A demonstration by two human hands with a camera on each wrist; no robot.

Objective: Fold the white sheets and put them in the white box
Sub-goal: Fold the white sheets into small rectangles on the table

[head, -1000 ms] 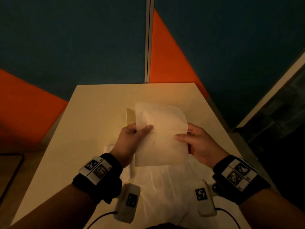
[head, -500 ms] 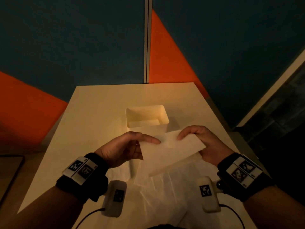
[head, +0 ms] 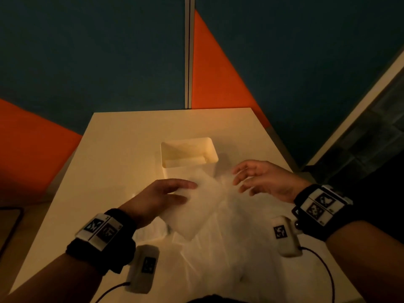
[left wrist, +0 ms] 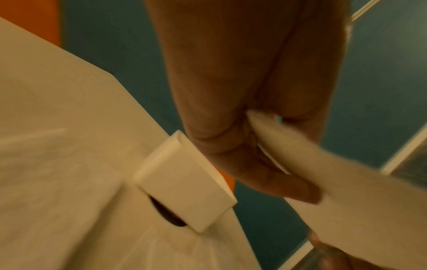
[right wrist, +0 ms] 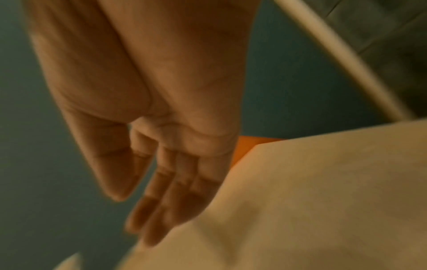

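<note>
The folded white sheet (head: 194,211) hangs low over the table, just in front of the open white box (head: 211,149). My left hand (head: 188,191) pinches the sheet's left edge between thumb and fingers; the left wrist view shows the folded sheet (left wrist: 328,175) clamped there, with the white box (left wrist: 184,182) behind it. My right hand (head: 240,182) hovers to the right of the sheet with spread, relaxed fingers and holds nothing. In the right wrist view its fingers (right wrist: 161,204) are straight above the loose white sheets (right wrist: 323,201).
A crumpled pile of unfolded white sheets (head: 229,254) covers the near middle of the beige table (head: 122,149). Blue and orange wall panels stand behind the table's far edge. The table's right edge drops off beside my right wrist.
The folded sheet came down from upright in front of me to low by the box. My right hand let go of it and opened; my left hand kept its hold.
</note>
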